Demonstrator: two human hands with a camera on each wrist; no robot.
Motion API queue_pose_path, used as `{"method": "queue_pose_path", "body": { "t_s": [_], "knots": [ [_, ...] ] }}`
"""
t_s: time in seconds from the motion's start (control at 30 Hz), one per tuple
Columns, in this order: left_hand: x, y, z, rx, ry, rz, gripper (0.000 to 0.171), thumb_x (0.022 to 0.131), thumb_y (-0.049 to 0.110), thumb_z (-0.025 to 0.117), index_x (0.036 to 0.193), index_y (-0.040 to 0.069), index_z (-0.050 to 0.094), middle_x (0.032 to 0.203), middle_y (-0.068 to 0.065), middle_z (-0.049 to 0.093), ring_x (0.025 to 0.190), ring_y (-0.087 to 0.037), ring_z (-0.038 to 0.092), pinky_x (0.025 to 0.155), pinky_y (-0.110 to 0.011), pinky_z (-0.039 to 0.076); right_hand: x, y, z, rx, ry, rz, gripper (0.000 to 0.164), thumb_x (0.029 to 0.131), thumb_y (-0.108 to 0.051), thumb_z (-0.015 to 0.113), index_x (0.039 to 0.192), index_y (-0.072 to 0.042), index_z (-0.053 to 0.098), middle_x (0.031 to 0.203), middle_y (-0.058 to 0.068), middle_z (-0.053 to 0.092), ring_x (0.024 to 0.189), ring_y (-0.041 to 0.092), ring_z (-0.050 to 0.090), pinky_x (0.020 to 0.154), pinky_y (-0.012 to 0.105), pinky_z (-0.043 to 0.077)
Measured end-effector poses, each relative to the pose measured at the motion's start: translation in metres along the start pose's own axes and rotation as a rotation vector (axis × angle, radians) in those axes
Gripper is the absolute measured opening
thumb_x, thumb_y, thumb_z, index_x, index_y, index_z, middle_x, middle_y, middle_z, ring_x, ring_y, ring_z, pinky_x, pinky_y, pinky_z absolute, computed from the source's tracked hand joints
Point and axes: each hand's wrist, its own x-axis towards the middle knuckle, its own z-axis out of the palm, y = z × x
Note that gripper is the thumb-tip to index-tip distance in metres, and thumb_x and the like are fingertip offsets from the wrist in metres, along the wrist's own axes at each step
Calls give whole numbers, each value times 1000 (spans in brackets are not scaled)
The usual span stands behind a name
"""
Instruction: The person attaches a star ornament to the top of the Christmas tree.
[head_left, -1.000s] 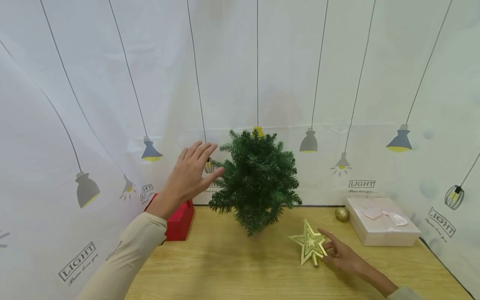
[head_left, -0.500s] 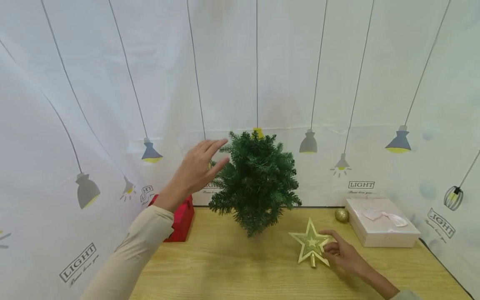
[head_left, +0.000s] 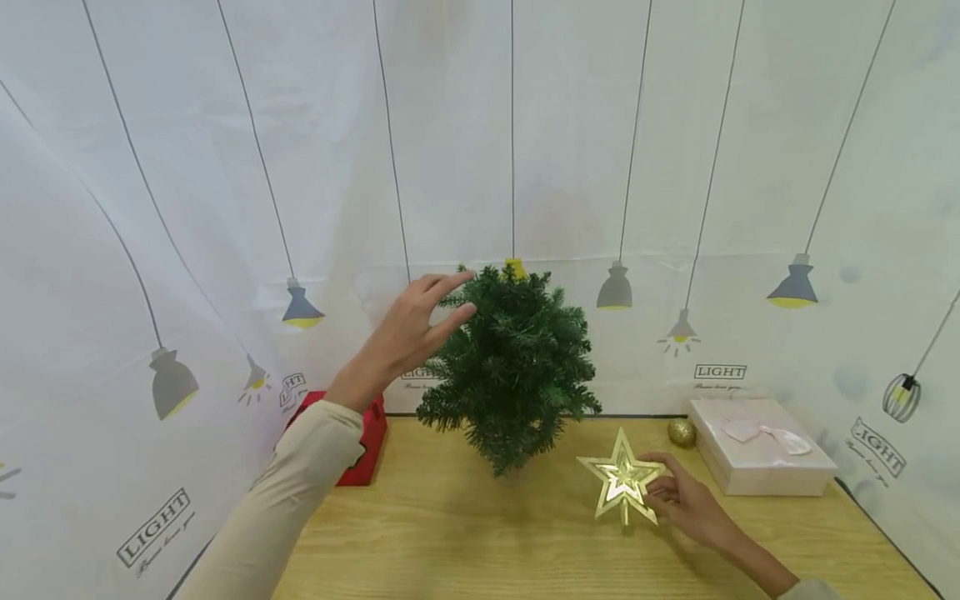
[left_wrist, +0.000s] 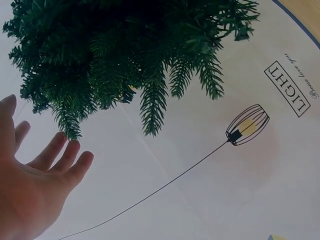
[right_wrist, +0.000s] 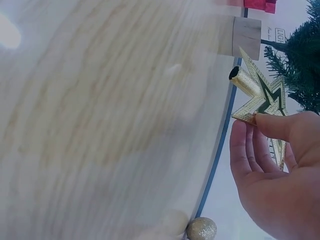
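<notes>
In the head view a small green artificial Christmas tree (head_left: 517,367) stands at the middle of the table. My left hand (head_left: 412,325) is at the tree's upper left, its fingers spread. In the left wrist view the fingertips of that hand (left_wrist: 45,175) reach right to a lower sprig of the tree (left_wrist: 115,55). My right hand (head_left: 690,500) pinches a gold star tree topper (head_left: 622,479) by its right-hand points, over the table right of the tree. The right wrist view shows thumb and fingers on the star (right_wrist: 270,95), with its hollow tube uncovered.
A gold glitter ball (head_left: 682,432) lies against a pale pink gift box (head_left: 761,450) with a bow at the back right. Behind my left forearm is a red box (head_left: 367,450), partly hidden. A lamp-printed cloth (head_left: 570,167) hangs behind the wooden table (head_left: 450,542).
My left hand has moved right, from beside the tree to its upper left branches. The star in my right hand has turned to face the head camera more and risen slightly.
</notes>
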Motion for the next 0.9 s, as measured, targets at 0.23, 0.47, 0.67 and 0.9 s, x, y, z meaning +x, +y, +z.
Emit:
{"method": "queue_pose_path", "body": {
  "t_s": [0.23, 0.47, 0.67, 0.9],
  "knots": [
    [3, 1, 5, -56, 3, 15, 54, 104, 29, 66, 154, 15, 52, 136, -19, 57, 125, -36, 56, 100, -56, 48, 5, 0, -11, -52, 36, -67, 55, 94, 6, 71, 140, 5, 41, 96, 19, 73, 86, 19, 73, 66, 32, 62],
    [3, -1, 9, -63, -1, 28, 54, 104, 27, 67, 154, 13, 52, 134, -20, 57, 121, -36, 56, 97, -56, 49, 12, -14, -28, -47, 75, -54, 60, 90, 11, 73, 141, 9, 41, 92, 17, 72, 85, 17, 72, 67, 32, 62],
    [2, -1, 10, -66, -2, 22, 53, 104, 27, 67, 153, 13, 54, 133, -20, 57, 119, -36, 56, 94, -55, 49, 19, -32, -46, -125, 91, -30, 58, 93, 3, 74, 142, 0, 45, 98, 15, 73, 86, 11, 72, 66, 31, 61],
    [1, -3, 10, -73, 4, 24, 52, 104, 28, 66, 153, 14, 54, 133, -20, 57, 118, -35, 56, 94, -54, 49, 32, -48, -66, -193, 93, -113, 57, 92, 6, 73, 143, 3, 47, 96, 14, 75, 85, 11, 72, 68, 27, 60]
  ]
}}
